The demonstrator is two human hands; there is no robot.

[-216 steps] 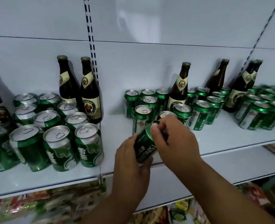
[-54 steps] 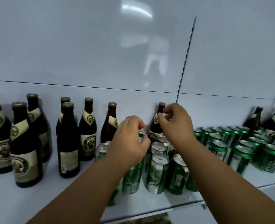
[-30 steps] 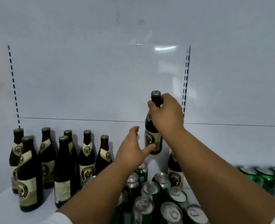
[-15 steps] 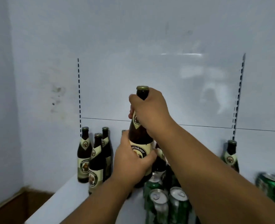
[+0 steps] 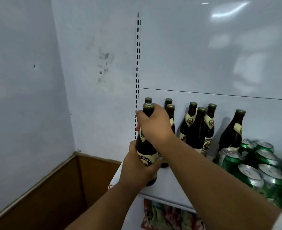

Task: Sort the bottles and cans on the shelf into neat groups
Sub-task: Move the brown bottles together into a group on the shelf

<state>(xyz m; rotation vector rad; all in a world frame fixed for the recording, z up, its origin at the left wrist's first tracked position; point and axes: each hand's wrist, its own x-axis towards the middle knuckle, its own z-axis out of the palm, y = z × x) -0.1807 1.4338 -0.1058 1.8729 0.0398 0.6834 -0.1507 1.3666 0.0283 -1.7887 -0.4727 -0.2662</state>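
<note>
- The fingers point(image 5: 153, 113) of the right hand point(image 5: 155, 127) are wrapped round the neck of a brown bottle point(image 5: 145, 146), just below its gold cap, so that the neck is clamped.
- The fingers of the left hand point(image 5: 137, 170) are curled round the lower body of the same bottle, partly over its cream label, so that it is gripped from the left and below.
- The bottle is held upright at the left end of the white shelf point(image 5: 170, 185), near the front edge; whether its base is touching the shelf cannot be told.
- Seven other brown bottles point(image 5: 196, 130) are seen standing upright behind and to the right of it, against the back panel point(image 5: 220, 55).
- One of these, the farthest right, is set a little apart, just behind the cans.
- Green cans point(image 5: 253, 173) with silver tops are crowded on the right of the shelf; those at the far right are blurred.
- A brown cardboard box point(image 5: 62, 188) is seen low on the left, beside the shelf end.
- Coloured packets point(image 5: 166, 216) are seen on the level below, too blurred to be read.
</note>
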